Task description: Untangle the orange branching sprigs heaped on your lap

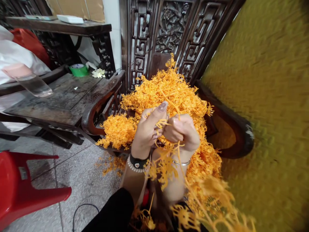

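Seen from my head camera: left grip (147, 132) and right grip (181, 129) clenched together on orange sprigs (166, 93). The bulk still lies heaped on the carved chair (93, 120), with strays on the tile floor (72, 174). Left of the chair: a dark counter (55, 96), a green tape roll (78, 70) at its far edge, and a red stool (19, 190).

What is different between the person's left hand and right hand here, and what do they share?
The left hand wears a black wristband and a white beaded bracelet, while the right hand wears a thin silver bangle. The left hand's thumb stands up with its nail showing; the right hand is curled, its thumb not clearly visible. Both hands are bare and close together, holding orange branching sprigs.
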A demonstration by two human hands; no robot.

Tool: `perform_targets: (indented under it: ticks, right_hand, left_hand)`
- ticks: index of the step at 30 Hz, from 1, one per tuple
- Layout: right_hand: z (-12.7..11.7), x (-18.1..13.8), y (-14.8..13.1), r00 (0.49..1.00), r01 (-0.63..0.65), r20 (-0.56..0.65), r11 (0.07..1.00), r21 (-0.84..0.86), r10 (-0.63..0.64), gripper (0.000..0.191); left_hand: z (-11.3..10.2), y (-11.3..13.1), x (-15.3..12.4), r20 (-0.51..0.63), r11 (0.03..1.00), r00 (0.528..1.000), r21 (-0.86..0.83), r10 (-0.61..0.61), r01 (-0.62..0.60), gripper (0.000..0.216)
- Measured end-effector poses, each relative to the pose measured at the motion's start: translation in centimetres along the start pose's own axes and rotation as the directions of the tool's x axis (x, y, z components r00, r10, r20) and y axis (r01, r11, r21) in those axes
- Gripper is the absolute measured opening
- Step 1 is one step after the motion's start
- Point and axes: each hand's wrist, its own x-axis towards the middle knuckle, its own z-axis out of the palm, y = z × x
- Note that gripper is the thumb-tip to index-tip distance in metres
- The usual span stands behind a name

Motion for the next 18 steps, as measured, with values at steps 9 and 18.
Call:
perform_targets:
  ticks: [9, 18]
  right_hand:
    - [-1.3, 1.1, -1.1, 0.965, 0.053, -0.254, 0.997, -0.050, -0.064, 0.050]
    - [-0.7, 0.5, -1.1, 0.914, 0.151, -0.333, 0.957, -0.247, -0.230, 0.042]
  left_hand:
    - [-0.3, 0.9, 0.2, 0.153, 0.981, 0.988, -0.195, 0.036, -0.005, 0.051]
    - [-1.3, -0.3, 0.1, 0.102, 0.878, 0.961, 0.392, 0.257, -0.276, 0.049]
